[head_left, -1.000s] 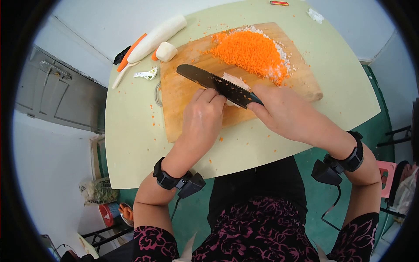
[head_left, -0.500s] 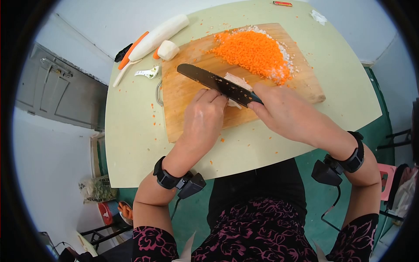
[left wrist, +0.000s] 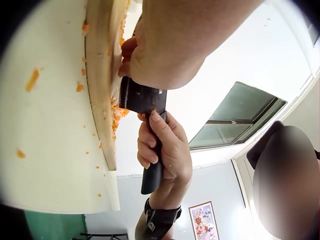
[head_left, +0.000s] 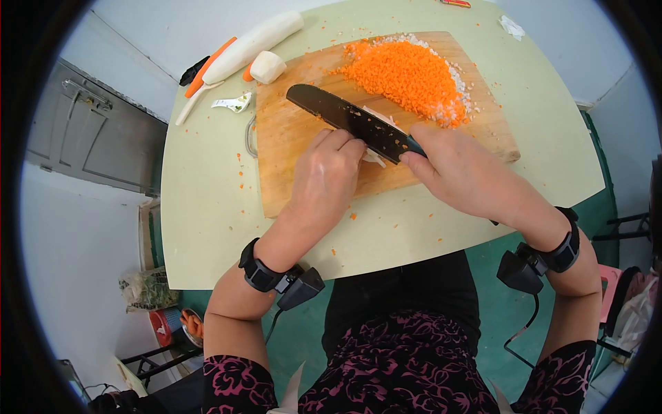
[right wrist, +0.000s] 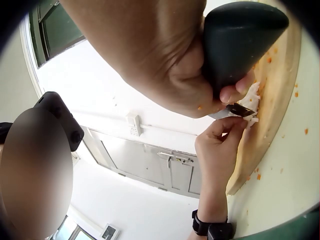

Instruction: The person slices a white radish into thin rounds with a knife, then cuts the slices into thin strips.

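Knife (head_left: 350,123) slantwise over the middle of the chopping board (head_left: 276,162), dark blade broad and flecked with orange! It looks stiff, probably with some weight to it, and the handle (left wrist: 151,180) is the sensible place to hold it. Far left now: a carrot (head_left: 210,65) and a long white radish (head_left: 255,48) lie together on the table (head_left: 207,186), both likely firm, the radish perhaps slick. Next a spoon (head_left: 234,103), then a short radish chunk (head_left: 267,67) just beside the board's upper left corner, easy to roll, I'd say. And here's the left hand (head_left: 324,169), fingers curled onto the pale food (right wrist: 253,102), which shows on both sides of the blade. Soft and slippery, by the look of it, so best pinned from above with fingertips tucked back. Those fingers sit right beside the blade; whether they touch it, I can't tell. Along to the right hand (head_left: 458,162), wrapped round the handle, thumb close up by the blade. Beyond the knife, a heap of chopped carrot (head_left: 403,76), light and loose, apt to scatter if the blade swings wide. Edges: the board's near side passes beneath the left wrist, and past its right corner there's tabletop to move over before the rim.
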`<state>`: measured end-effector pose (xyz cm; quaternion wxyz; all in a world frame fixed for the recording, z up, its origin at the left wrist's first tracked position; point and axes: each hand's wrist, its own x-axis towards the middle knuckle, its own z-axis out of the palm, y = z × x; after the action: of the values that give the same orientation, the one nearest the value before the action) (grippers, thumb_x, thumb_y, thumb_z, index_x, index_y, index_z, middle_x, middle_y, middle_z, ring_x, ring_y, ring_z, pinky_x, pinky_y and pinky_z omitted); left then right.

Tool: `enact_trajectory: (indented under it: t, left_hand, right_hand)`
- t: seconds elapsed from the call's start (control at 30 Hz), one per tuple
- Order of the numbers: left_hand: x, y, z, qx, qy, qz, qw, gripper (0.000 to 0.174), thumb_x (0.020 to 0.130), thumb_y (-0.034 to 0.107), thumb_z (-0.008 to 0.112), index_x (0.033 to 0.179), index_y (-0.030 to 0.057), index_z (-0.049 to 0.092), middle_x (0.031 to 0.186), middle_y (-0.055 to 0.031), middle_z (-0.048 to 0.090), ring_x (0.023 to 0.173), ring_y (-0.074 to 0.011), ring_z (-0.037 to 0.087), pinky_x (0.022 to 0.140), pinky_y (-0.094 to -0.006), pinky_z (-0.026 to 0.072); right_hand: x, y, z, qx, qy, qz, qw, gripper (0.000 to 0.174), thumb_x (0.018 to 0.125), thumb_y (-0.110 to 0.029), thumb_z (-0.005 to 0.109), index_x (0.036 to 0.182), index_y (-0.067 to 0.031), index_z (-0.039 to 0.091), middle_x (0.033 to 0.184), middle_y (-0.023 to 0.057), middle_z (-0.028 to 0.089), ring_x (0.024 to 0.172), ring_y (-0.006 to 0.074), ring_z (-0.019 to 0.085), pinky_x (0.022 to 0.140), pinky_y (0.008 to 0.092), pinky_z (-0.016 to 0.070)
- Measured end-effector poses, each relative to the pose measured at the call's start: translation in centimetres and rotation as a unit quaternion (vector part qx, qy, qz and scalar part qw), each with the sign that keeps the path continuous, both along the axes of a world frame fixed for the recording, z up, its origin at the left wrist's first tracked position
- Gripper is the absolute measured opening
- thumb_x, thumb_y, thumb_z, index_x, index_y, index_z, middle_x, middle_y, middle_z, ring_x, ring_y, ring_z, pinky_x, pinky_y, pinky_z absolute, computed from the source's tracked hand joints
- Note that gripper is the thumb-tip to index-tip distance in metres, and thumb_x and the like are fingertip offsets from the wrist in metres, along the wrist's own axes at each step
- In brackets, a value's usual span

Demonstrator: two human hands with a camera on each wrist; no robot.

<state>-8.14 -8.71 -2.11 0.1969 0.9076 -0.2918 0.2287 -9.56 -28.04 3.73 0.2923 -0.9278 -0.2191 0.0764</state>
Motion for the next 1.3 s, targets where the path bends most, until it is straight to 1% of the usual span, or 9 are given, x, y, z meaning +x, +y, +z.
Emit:
enact_trajectory:
  t: [0.17,0.27,0.37,0.47,0.57,0.77,0.87,1.07,1.3]
  left_hand:
    - [0.3,0.1,0.1,0.003,0.003,-0.016,1.000,0.012,0.066,-0.004,0.067,0.077,-0.0011,0.065,0.076,-0.0120,0.062,0.074,-0.0295,0.059,0.066,-0.0365,0.0490]
    - [0.5,0.2,0.2,0.000,0.014,-0.023,1.000,0.012,0.066,-0.004,0.067,0.077,-0.0013,0.065,0.076,-0.0120,0.062,0.075,-0.0296,0.059,0.066,-0.0365,0.0489]
    - [0.7,0.3,0.3,0.007,0.025,-0.028,0.999,0.011,0.066,-0.004,0.067,0.077,-0.0013,0.065,0.076,-0.0120,0.062,0.076,-0.0295,0.059,0.067,-0.0365,0.0489]
    - [0.7,0.3,0.4,0.010,0.030,-0.029,0.999,0.010,0.066,-0.004,0.067,0.076,-0.0013,0.065,0.077,-0.0120,0.062,0.077,-0.0292,0.059,0.068,-0.0366,0.0488]
    - [0.8,0.2,0.2,0.013,0.028,-0.026,0.999,0.010,0.066,-0.003,0.067,0.076,-0.0015,0.065,0.077,-0.0120,0.062,0.077,-0.0291,0.059,0.067,-0.0365,0.0487]
    - [0.7,0.0,0.2,0.026,0.023,-0.019,0.999,0.011,0.065,-0.005,0.067,0.076,-0.0026,0.064,0.076,-0.0124,0.061,0.076,-0.0293,0.058,0.067,-0.0363,0.0489]
    - [0.8,0.0,0.2,0.028,0.019,-0.022,0.999,0.012,0.065,-0.005,0.066,0.077,-0.0026,0.065,0.077,-0.0124,0.061,0.076,-0.0292,0.058,0.067,-0.0364,0.0490]
    - [0.5,0.1,0.4,0.018,0.023,-0.025,0.999,0.013,0.066,-0.004,0.067,0.079,-0.0012,0.067,0.077,-0.0114,0.062,0.076,-0.0282,0.059,0.067,-0.0362,0.0491]
    - [0.5,0.4,-0.3,0.011,0.001,-0.020,1.000,0.009,0.067,-0.002,0.068,0.076,-0.0011,0.067,0.075,-0.0108,0.062,0.075,-0.0276,0.059,0.066,-0.0359,0.0492]
  right_hand:
    - [0.5,-0.3,-0.3,0.011,-0.032,0.029,0.999,0.022,0.089,-0.014,0.050,0.088,0.0074,0.053,0.066,0.0240,0.057,0.064,0.0404,0.059,0.059,0.0455,0.0466]
    - [1.1,-0.6,-0.9,0.020,-0.002,0.012,1.000,0.025,0.091,-0.019,0.051,0.084,0.0047,0.047,0.066,0.0217,0.053,0.065,0.0403,0.054,0.059,0.0445,0.0420]
    - [1.4,0.2,2.0,0.013,0.218,-0.062,0.974,0.026,0.091,-0.020,0.051,0.084,0.0045,0.047,0.067,0.0212,0.054,0.066,0.0388,0.055,0.061,0.0442,0.0425]
    - [1.7,0.0,1.9,-0.005,0.187,-0.028,0.982,0.026,0.091,-0.020,0.051,0.085,0.0044,0.048,0.070,0.0221,0.054,0.070,0.0390,0.055,0.063,0.0446,0.0430]
    - [1.5,-0.3,-0.1,-0.023,0.017,0.029,0.999,0.026,0.091,-0.021,0.051,0.086,0.0046,0.048,0.073,0.0235,0.055,0.073,0.0402,0.055,0.065,0.0457,0.0428]
    - [1.2,0.1,0.2,-0.019,0.019,0.035,0.999,0.025,0.090,-0.019,0.051,0.087,0.0053,0.048,0.080,0.0256,0.056,0.078,0.0423,0.056,0.067,0.0475,0.0427]
    - [1.4,1.0,-0.7,-0.012,0.003,0.021,1.000,0.023,0.089,-0.011,0.045,0.099,0.0088,0.053,0.078,0.0265,0.059,0.073,0.0415,0.058,0.064,0.0464,0.0459]
    - [1.9,1.5,-1.5,-0.003,-0.043,0.036,0.998,0.021,0.089,-0.010,0.046,0.086,0.0079,0.055,0.071,0.0258,0.059,0.069,0.0395,0.060,0.061,0.0456,0.0466]
    - [1.1,1.3,0.3,-0.028,-0.009,-0.008,1.000,0.021,0.088,-0.016,0.053,0.088,0.0051,0.050,0.074,0.0251,0.058,0.074,0.0418,0.058,0.064,0.0469,0.0449]
